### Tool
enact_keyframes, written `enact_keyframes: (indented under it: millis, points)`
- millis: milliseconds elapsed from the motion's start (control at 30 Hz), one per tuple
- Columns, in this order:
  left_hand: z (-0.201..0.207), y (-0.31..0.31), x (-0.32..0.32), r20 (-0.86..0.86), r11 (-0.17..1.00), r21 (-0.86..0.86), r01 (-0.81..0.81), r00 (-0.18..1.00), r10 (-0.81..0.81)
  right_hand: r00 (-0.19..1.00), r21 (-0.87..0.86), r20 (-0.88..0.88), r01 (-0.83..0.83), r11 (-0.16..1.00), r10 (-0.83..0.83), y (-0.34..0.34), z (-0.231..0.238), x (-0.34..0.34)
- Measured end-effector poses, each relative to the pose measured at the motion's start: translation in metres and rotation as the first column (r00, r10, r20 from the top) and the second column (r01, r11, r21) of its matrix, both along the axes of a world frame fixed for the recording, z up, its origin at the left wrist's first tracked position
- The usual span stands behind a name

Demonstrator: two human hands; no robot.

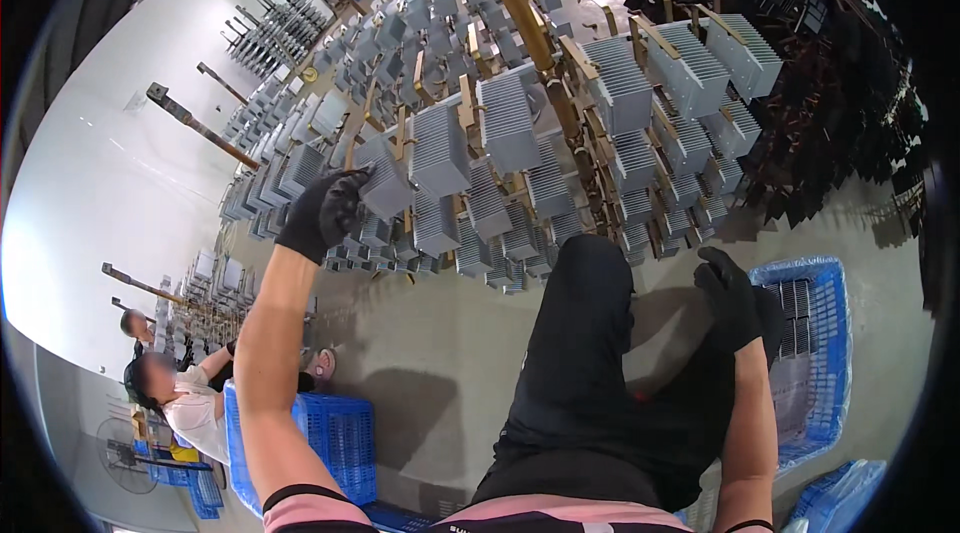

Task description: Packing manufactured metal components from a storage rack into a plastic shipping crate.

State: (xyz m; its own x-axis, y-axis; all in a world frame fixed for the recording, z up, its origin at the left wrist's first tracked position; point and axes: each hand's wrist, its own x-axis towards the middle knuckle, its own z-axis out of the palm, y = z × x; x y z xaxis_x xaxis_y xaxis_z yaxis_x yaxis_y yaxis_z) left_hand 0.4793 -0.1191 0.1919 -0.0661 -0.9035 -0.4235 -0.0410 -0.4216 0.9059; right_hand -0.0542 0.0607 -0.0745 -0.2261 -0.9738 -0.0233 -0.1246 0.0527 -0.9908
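Note:
In a black glove, my left hand (335, 205) is closed at the left edge of a grey finned heat sink (384, 185), which hangs on a rack at the front left of the rows. The glove hides exactly where the fingertips grip. Beside it hangs another finned heat sink (440, 150), apart from the hand. My right hand (728, 295), also in a black glove, is held low by my right knee with its fingers loosely apart and nothing in them. A blue basket (838, 333) with finned parts in it is nearest to that hand.
Brown rack posts (520, 8) rise among the many hanging heat sinks. Dark parts (820, 83) hang at the far right. A stacked blue crate (340, 433) stands at my left, with a person (185, 403) beyond it. Another blue basket (840, 498) sits at the lower right.

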Motion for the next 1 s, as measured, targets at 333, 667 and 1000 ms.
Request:
enact_keyframes:
  millis: [333,667,1000]
  points:
    - [0.000,0.002,0.002,0.391,0.943,-0.214,0.257,0.907,-0.158,0.985,0.062,-0.172,0.012,0.998,-0.002,0.004,0.016,0.003]
    - [-0.032,-0.013,-0.002,0.133,0.967,-0.199,-0.162,0.973,0.190,0.975,0.048,-0.217,-0.030,0.998,0.040,0.001,0.021,0.010]
    - [-0.032,0.005,0.008,0.673,0.764,-0.429,0.481,0.735,-0.085,0.995,0.063,-0.095,0.019,0.998,-0.013,0.001,0.029,0.011]
